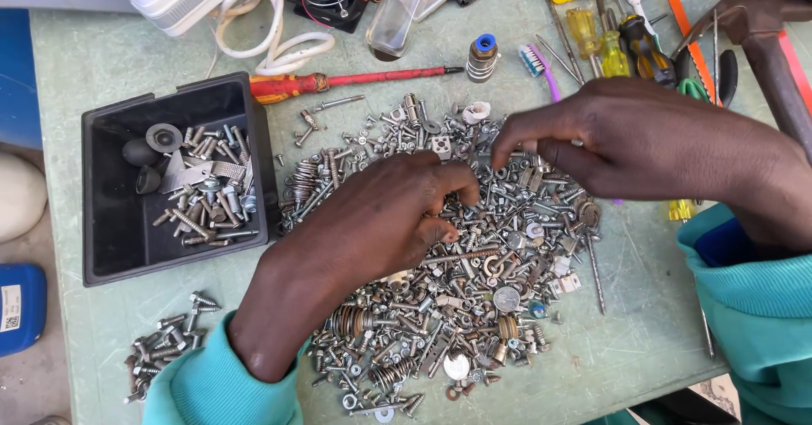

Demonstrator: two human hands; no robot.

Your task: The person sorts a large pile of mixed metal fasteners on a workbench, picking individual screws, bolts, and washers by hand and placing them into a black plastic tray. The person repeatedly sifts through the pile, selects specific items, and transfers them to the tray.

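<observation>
Black bin (110, 222) of screws (211, 201) beside hardware pile (474, 307).

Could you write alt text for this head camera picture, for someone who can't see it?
Seen from above, a person's left hand and right hand pick through a large pile of screws, nuts and washers on a pale green table. A black tray of sorted screws sits to the left, with a red screwdriver beyond.

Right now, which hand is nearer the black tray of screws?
Left. The left hand rests on the screw pile just right of the black tray; the right hand is farther right.
</observation>
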